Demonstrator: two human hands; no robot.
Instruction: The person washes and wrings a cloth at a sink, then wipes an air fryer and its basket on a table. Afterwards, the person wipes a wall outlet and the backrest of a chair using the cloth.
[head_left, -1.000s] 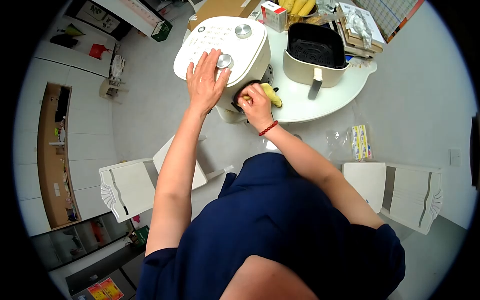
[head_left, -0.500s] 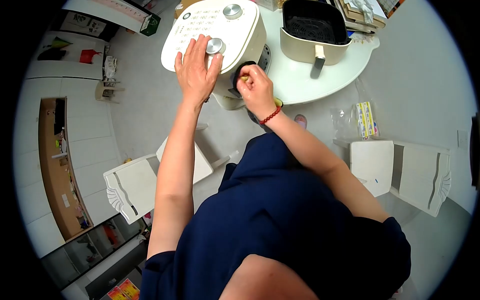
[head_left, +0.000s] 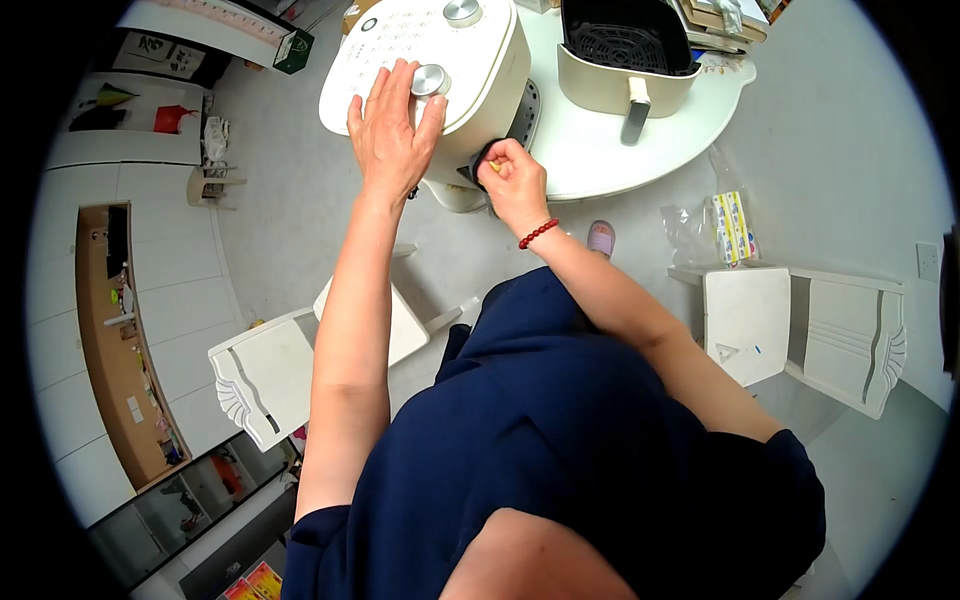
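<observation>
A white table stretches across the far side, with the cream appliance at its left end and a black-lined basket to the right, its handle pointing near. The left hand lies flat on the appliance's top, fingers extended and slightly spread, the thumb parted from them beside the nearer silver knob. The right hand is at the appliance's near side, against a dark piece, fingers curled, thumb and forefinger pinching a mostly hidden yellow scrap.
</observation>
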